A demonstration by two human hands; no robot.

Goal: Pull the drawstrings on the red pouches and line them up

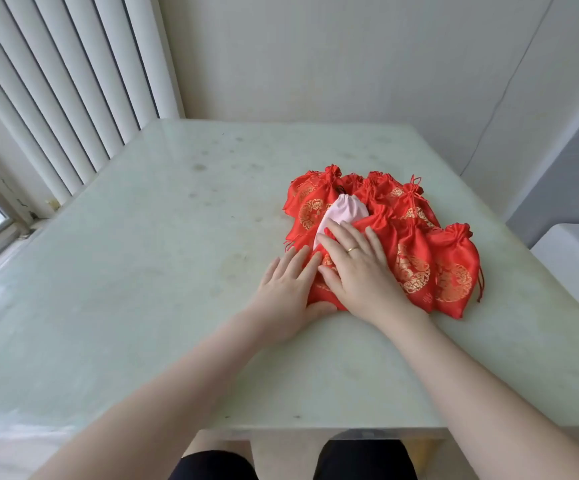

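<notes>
Head view: both hands lie flat, fingers straight and spread, on the near-left pouch (319,292) of the red heap (416,244) on the table (142,237); the right hand (354,268) presses its top, the left hand (286,285) its left edge, thumb at the bottom hem; neither grips anything. The pouch runs lengthwise away from the person, so its neck should lie beyond the right fingertips, where a pink lining (345,211) shows; the right hand is nearer it.

Heaped red pouches (416,268), overlapping, exact count unclear, at least seven; one pink pouch (345,211); one ring (352,250); one desk (142,254).
</notes>
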